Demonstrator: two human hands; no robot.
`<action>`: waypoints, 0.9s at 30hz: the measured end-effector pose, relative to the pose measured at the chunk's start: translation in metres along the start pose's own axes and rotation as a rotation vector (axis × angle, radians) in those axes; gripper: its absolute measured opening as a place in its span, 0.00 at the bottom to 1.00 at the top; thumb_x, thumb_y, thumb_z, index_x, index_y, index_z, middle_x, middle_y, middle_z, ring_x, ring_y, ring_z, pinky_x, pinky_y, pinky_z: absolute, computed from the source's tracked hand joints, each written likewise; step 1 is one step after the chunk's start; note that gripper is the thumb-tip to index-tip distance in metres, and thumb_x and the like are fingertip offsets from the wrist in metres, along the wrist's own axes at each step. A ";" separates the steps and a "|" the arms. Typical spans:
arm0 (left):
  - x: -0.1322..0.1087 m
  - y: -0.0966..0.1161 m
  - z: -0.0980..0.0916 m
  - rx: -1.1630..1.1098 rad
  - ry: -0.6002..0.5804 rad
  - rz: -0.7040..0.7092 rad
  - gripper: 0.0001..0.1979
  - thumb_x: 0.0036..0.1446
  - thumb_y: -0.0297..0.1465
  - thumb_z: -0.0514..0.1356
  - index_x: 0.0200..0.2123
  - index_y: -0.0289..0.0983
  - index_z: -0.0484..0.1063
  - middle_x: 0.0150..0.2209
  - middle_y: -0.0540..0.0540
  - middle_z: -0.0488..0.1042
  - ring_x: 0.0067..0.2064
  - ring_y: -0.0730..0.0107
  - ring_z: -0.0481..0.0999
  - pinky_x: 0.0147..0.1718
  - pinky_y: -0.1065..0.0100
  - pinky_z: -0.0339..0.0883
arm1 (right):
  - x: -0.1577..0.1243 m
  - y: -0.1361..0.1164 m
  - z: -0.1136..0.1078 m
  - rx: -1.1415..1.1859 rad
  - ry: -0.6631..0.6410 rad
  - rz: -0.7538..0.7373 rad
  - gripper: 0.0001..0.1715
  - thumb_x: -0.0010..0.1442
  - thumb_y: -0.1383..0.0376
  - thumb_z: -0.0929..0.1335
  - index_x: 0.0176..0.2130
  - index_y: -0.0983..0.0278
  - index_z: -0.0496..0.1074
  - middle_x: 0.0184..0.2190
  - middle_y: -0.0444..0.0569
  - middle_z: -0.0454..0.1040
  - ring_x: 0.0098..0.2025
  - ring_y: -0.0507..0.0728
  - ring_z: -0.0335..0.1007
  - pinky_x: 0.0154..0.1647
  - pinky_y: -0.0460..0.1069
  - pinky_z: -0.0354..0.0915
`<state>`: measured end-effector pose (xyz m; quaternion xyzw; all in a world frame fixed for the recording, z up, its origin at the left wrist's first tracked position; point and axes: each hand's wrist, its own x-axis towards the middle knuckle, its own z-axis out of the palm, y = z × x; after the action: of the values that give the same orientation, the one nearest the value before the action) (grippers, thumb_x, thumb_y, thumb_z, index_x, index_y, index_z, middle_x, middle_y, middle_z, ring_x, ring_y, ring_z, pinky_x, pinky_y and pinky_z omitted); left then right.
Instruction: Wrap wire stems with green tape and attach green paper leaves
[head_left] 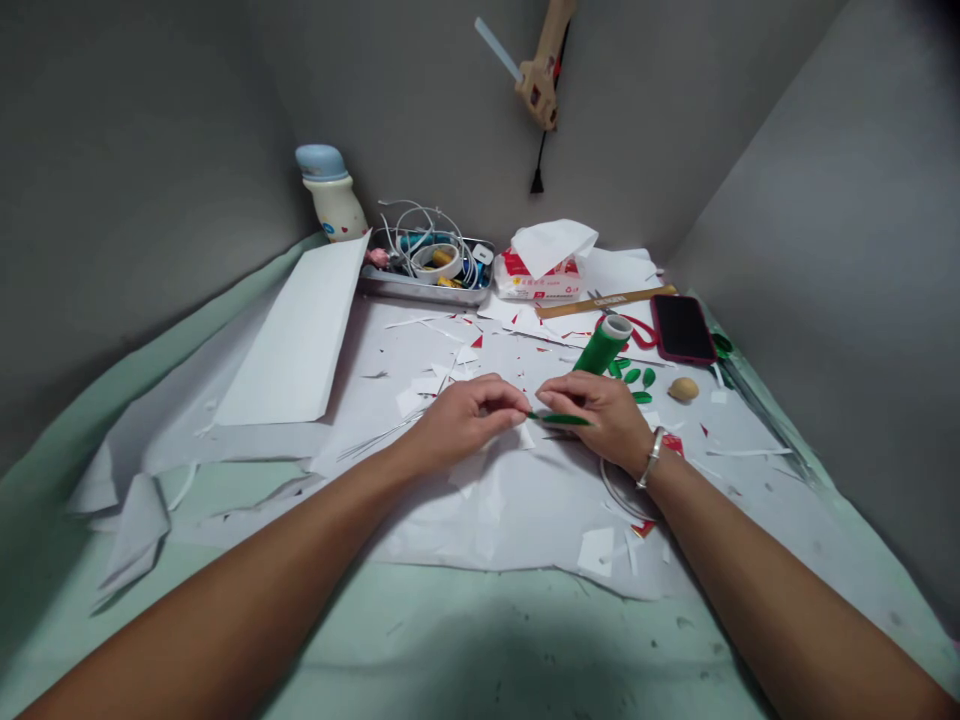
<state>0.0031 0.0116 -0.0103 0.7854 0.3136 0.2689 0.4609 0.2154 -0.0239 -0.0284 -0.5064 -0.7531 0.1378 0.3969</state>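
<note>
My left hand (480, 415) pinches the thin left end of a narrow green leaf-shaped piece (566, 420). Its other end lies against the thumb of my right hand (604, 415), whose fingers are closed together around it. A spool of green thread (600, 345) stands tilted just behind my right hand; whether the hand touches it I cannot tell. Several small green leaf shapes (634, 377) lie to the right of the spool. Thin wires (382, 435) are spread on the paper left of my left hand.
A metal tray (427, 290) with cords and spools stands at the back, beside a tissue pack (540, 275). A bottle (334, 195) and folded white card (300, 335) are at left. Scissors with red handles (637, 332), a phone (684, 328) and a wooden ruler (607, 302) lie right.
</note>
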 end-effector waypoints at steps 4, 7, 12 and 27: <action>0.003 -0.007 -0.001 -0.072 0.200 -0.115 0.08 0.57 0.34 0.60 0.37 0.36 0.74 0.34 0.47 0.76 0.34 0.70 0.72 0.36 0.67 0.66 | -0.004 -0.008 0.008 -0.104 -0.168 -0.157 0.10 0.61 0.66 0.66 0.35 0.60 0.78 0.30 0.47 0.79 0.33 0.54 0.70 0.38 0.49 0.65; 0.004 -0.011 0.000 0.113 0.309 -0.106 0.07 0.56 0.31 0.60 0.36 0.36 0.75 0.35 0.46 0.76 0.35 0.68 0.73 0.38 0.65 0.66 | -0.006 -0.018 0.011 -0.197 -0.176 -0.277 0.11 0.63 0.65 0.65 0.36 0.61 0.78 0.25 0.46 0.76 0.30 0.54 0.66 0.35 0.49 0.62; 0.000 -0.011 0.003 0.417 0.112 0.065 0.09 0.57 0.26 0.57 0.36 0.38 0.77 0.33 0.47 0.73 0.36 0.67 0.72 0.38 0.65 0.64 | -0.003 -0.020 0.005 -0.179 -0.006 -0.277 0.11 0.64 0.64 0.65 0.37 0.62 0.78 0.24 0.47 0.74 0.28 0.54 0.64 0.33 0.50 0.62; 0.003 -0.011 0.000 0.213 0.349 -0.086 0.07 0.57 0.30 0.59 0.35 0.36 0.76 0.36 0.46 0.75 0.37 0.67 0.73 0.39 0.65 0.66 | -0.006 -0.018 0.012 -0.212 -0.172 -0.267 0.11 0.63 0.65 0.66 0.37 0.60 0.79 0.25 0.46 0.75 0.30 0.55 0.65 0.36 0.50 0.62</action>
<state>0.0027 0.0182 -0.0198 0.7572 0.4486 0.3461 0.3250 0.1958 -0.0345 -0.0278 -0.4274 -0.8550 0.0468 0.2901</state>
